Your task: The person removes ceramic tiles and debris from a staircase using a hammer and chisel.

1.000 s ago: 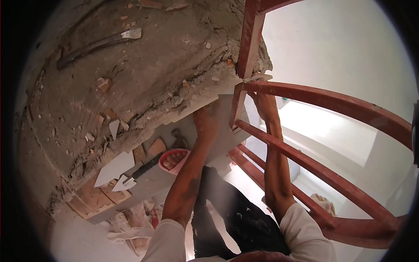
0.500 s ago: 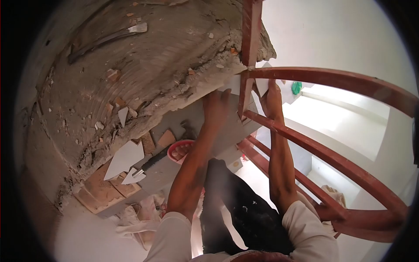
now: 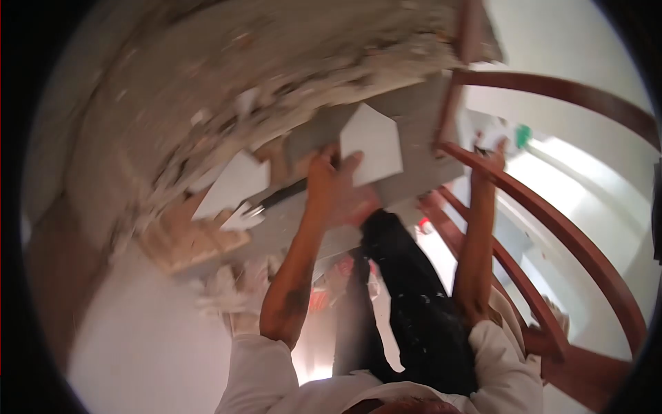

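My left hand (image 3: 329, 172) is closed on the lower left edge of a white tile piece (image 3: 374, 143), cut to a point at its top. The piece is over the grey step, below the rough mortar edge. My right hand (image 3: 489, 160) is on the far side of the red railing (image 3: 552, 196), blurred, its fingers apart. Left of my left hand lies a trowel (image 3: 243, 217) with a pale pointed blade and a black handle. Another white tile piece (image 3: 236, 181) rests beside it.
Rough mortar (image 3: 193, 90) with scattered chips covers the upper left. Brown tile pieces (image 3: 200, 238) lie at the step's left end. A green object (image 3: 523, 135) shows beyond the railing. My dark trousers (image 3: 414, 290), spotted white, are below.
My left hand has drawn the white tile piece back from the railing post, down and left over the step. My right hand has come away from the tile. The view has shifted and blurred.
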{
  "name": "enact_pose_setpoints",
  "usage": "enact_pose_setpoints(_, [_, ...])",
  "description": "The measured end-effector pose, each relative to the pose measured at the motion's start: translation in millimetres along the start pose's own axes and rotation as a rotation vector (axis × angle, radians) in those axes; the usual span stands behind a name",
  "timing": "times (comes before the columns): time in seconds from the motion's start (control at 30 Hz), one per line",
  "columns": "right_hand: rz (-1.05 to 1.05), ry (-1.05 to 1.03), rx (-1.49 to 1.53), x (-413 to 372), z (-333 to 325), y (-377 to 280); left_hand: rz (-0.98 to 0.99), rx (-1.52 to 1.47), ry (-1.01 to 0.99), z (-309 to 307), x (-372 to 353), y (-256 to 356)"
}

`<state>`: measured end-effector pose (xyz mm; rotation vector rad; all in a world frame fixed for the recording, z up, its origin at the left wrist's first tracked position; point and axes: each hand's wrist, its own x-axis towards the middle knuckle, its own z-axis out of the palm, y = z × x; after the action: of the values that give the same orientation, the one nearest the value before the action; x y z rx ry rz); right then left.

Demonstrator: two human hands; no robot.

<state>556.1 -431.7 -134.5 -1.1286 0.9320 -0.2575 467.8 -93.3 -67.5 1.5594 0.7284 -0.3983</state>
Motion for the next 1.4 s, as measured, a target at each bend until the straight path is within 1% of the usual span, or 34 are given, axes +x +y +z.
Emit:
enact_pose_setpoints(0.03, [-0.055, -0.048, -0.094, -38.0, 4.9, 4.2, 0.0, -0.009, 0.034, -18.1, -13.9, -26.5])
enact_pose_setpoints(0.07, [-0.128, -0.091, -0.18, -75.0, 9.0, -5.1, 0.008, -0.02, 0.054, -34.4, -27.8, -43.8])
enact_pose_setpoints(0.17, [-0.019, -0.064, -0.416, -108.9, 2.0, -12.8, -0.099, -0.655, 0.138, -79.1, -89.0, -65.7])
enact_pose_setpoints(0.23, [0.031, -0.083, -0.428, -119.3, -10.2, -15.8, -0.142, -0.716, 0.262, -109.1, -126.0, -90.3])
enact_pose_setpoints(0.27, [0.038, -0.098, -0.345, -125.0, -15.4, -18.5, -0.16, -0.752, 0.312, -124.1, -140.8, -100.5])
enact_pose_setpoints(0.3, [0.098, -0.142, -0.347, -141.8, -17.8, -26.2, -0.244, -0.668, 0.328, -141.4, -158.0, -108.4])
enact_pose_setpoints(0.33, [0.148, -0.188, -0.337, -153.5, -21.6, -32.7, -0.22, -0.751, 0.344, -148.3, -172.9, -116.5])
enact_pose_setpoints(0.4, [0.186, -0.37, -0.494, -172.3, -26.1, -22.1, -0.168, -0.923, 0.363, -156.8, -197.2, -136.5])
enact_pose_setpoints(0.47, [0.413, -0.468, -0.471, -228.8, 2.4, -24.3, -0.112, -1.007, 0.38, -159.0, -214.1, -149.6])
enact_pose_setpoints(0.5, [0.403, -0.608, -0.624, -258.2, 21.5, -22.0, -0.089, -1.054, 0.395, -157.6, -224.9, -155.4])
enact_pose_setpoints(0.6, [0.27, -1.076, -0.923, -295.1, 44.7, 16.9, -0.149, -0.985, 0.502, -158.7, -269.6, -180.5])
enact_pose_setpoints(0.63, [0.248, -1.222, -1.101, -332.4, 64.2, 17.8, -0.202, -0.746, 0.597, -157.3, -292.7, -190.1])
enact_pose_setpoints(0.73, [0.209, -1.805, -1.382, -404.8, 81.4, 43.1, -0.115, -0.892, 0.784, -160.8, -379.5, -208.4])
enact_pose_setpoints(0.8, [0.361, -2.028, -1.511, -477.8, 87.8, 60.2, -0.168, -1.122, 0.967, -173.0, -425.8, -221.7])
enact_pose_setpoints(0.87, [0.548, -2.122, -1.368, -503.9, 75.7, 84.8, -0.157, -1.042, 1.127, -177.7, -440.0, -232.5])
enact_pose_setpoints(0.93, [0.89, -2.157, -1.448, -554.0, 55.0, 126.1, -0.134, -0.978, 1.325, -199.6, -461.1, -238.5])
enact_pose_setpoints(1.0, [0.771, -2.06, -1.525, -606.1, 27.3, 161.7, -0.145, -0.7, 1.406, -224.4, -468.2, -246.7])
enact_pose_setpoints(1.03, [0.537, -2.194, -1.604, -619.5, 11.2, 191.7, -0.15, -0.56, 1.433, -240.3, -467.8, -252.6])
enact_pose_setpoints(1.07, [0.287, -2.31, -1.674, -625.2, -5.2, 223.7, -0.173, -0.458, 1.41, -255.9, -464.3, -258.1])
enact_pose_setpoints(1.1, [0.046, -2.428, -1.625, -624.6, -16.6, 249.4, -0.202, -0.361, 1.379, -270.7, -458.7, -261.2])
enact_pose_setpoints(1.13, [-0.082, -2.474, -1.573, -619.3, -30.5, 270.7, -0.384, -0.094, 1.256, -286.5, -455.7, -261.1])
enact_pose_setpoints(1.17, [-0.217, -2.511, -1.521, -614.4, -44.2, 291.7, -0.332, -0.065, 1.214, -297.1, -444.6, -264.1])
enact_pose_setpoints(1.2, [-0.251, -2.486, -1.478, -605.2, -55.9, 313.6, -0.362, 0.006, 1.152, -303.6, -429.9, -273.0])
enact_pose_setpoints(1.23, [-0.268, -2.463, -1.436, -603.2, -64.8, 322.1, -0.401, 0.08, 1.084, -306.4, -418.6, -282.0])
enact_pose_setpoints(1.27, [-0.463, -2.356, -1.393, -610.0, -75.3, 311.2, -0.414, 0.051, 1.044, -308.1, -408.7, -290.1])
enact_pose_setpoints(1.33, [-0.856, -2.132, -1.281, -618.0, -102.4, 263.9, -0.437, -0.007, 0.955, -305.4, -391.3, -305.8])
enact_pose_setpoints(1.4, [-1.257, -1.862, -1.155, -617.0, -123.0, 221.2, -0.409, 0.015, 0.955, -298.2, -380.3, -330.0])
